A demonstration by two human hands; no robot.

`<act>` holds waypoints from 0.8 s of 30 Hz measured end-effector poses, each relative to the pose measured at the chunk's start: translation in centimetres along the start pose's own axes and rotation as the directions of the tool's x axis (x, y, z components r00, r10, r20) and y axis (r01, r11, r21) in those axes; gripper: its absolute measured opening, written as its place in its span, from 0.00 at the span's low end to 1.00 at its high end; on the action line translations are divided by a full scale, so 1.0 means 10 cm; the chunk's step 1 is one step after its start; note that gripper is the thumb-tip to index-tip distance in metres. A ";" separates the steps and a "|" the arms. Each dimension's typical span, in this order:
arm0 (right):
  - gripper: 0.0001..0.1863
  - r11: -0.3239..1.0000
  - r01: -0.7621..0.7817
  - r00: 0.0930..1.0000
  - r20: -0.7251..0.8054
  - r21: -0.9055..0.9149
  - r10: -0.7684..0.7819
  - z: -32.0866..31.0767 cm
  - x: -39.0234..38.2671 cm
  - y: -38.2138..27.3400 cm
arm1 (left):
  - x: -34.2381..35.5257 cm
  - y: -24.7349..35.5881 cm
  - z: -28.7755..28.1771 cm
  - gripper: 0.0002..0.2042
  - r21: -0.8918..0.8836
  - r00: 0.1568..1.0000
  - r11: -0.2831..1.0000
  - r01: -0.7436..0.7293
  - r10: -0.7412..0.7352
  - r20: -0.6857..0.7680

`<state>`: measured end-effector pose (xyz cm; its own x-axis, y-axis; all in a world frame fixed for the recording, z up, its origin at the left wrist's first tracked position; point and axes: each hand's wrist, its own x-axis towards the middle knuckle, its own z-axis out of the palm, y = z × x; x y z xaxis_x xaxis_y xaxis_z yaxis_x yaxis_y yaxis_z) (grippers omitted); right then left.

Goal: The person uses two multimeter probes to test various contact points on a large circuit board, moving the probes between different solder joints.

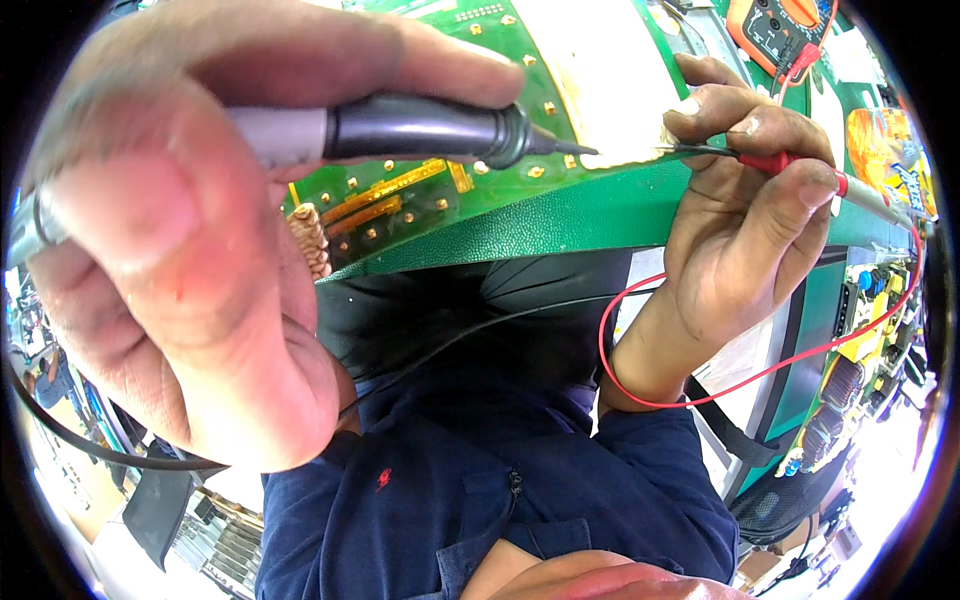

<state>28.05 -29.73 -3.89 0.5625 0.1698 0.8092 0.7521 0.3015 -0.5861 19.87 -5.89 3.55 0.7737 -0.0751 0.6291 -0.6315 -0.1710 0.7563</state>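
Observation:
My left hand, large and close to the camera, grips a black-and-grey probe. Its tip is at the lower edge of a pale, glaring area on a green circuit board. My right hand grips a red test probe with a red lead, its metal tip at the same pale area, a little right of the black tip. Whether either tip touches is unclear. The board has orange strips and small brass-coloured pads; a braided tan piece shows beside my left hand.
An orange multimeter with plugged leads lies at the upper right. A green work mat is under the board. An orange packet and several yellow and black parts are at the right. A distant person shows at the left edge.

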 end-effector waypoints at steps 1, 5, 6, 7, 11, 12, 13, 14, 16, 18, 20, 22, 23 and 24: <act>0.22 0.999 -0.029 0.999 -0.032 -0.020 0.028 0.05 -0.01 -0.06 | 0.00 0.00 0.00 0.21 -0.003 1.000 1.000 0.001 -0.001 -0.005; 0.21 0.999 -0.036 0.997 -0.073 -0.015 0.035 0.09 -0.01 -0.07 | 0.00 0.02 -0.02 0.21 0.059 1.000 0.998 0.005 -0.006 0.018; 0.21 0.999 -0.034 0.997 -0.067 -0.016 0.032 0.09 -0.01 -0.07 | 0.00 0.02 -0.02 0.21 0.063 1.000 0.998 0.005 -0.006 0.018; 0.21 0.999 -0.037 0.998 -0.051 -0.034 0.035 0.08 0.00 -0.08 | 0.00 0.01 -0.01 0.21 0.039 1.000 0.999 0.004 -0.004 0.006; 0.21 1.000 -0.012 0.998 -0.068 -0.005 0.012 0.08 -0.01 -0.06 | 0.01 0.02 -0.01 0.21 0.046 1.000 0.999 0.007 -0.007 -0.002; 0.21 1.000 -0.004 0.997 -0.076 0.006 0.004 0.08 -0.02 -0.06 | 0.01 0.02 0.00 0.21 0.044 1.000 0.999 0.009 -0.009 -0.005; 0.21 1.000 0.001 0.997 -0.078 0.012 0.000 0.08 -0.02 -0.05 | 0.01 0.02 0.01 0.21 0.024 1.000 1.000 0.013 -0.012 -0.015; 0.21 1.000 -0.006 0.998 -0.068 0.004 0.006 0.08 -0.02 -0.06 | 0.00 0.02 0.02 0.21 0.026 1.000 1.000 0.011 -0.010 -0.020; 0.21 0.999 -0.030 0.999 -0.037 -0.026 0.029 0.08 0.00 -0.08 | 0.00 0.03 0.04 0.21 0.052 1.000 0.999 0.001 0.000 -0.026; 0.20 0.997 -0.050 0.999 0.019 -0.057 0.051 0.02 0.01 -0.10 | 0.00 0.02 0.05 0.21 0.073 1.000 0.997 -0.016 0.017 -0.017; 0.21 0.998 -0.046 0.998 0.046 -0.051 0.048 -0.04 0.02 -0.10 | 0.00 0.02 0.03 0.20 0.076 1.000 0.997 -0.029 0.029 0.003; 0.21 0.999 -0.027 1.000 -0.015 -0.021 0.026 0.03 -0.01 -0.08 | 0.01 0.03 -0.01 0.20 0.083 0.999 0.996 -0.039 0.037 0.029; 0.21 1.000 0.003 0.999 -0.032 -0.004 -0.004 0.07 -0.01 -0.06 | 0.02 0.03 -0.02 0.20 0.087 0.999 0.995 -0.042 0.038 0.039; 0.21 0.999 0.034 0.998 -0.048 0.012 -0.033 0.10 -0.02 -0.04 | 0.03 0.03 -0.03 0.20 0.090 0.998 0.995 -0.044 0.040 0.050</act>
<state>27.31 -28.89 -3.73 0.5531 0.1145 0.8252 0.7665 0.3181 -0.5579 19.86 -5.69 3.99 0.7495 -0.1307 0.6490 -0.6580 -0.2556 0.7083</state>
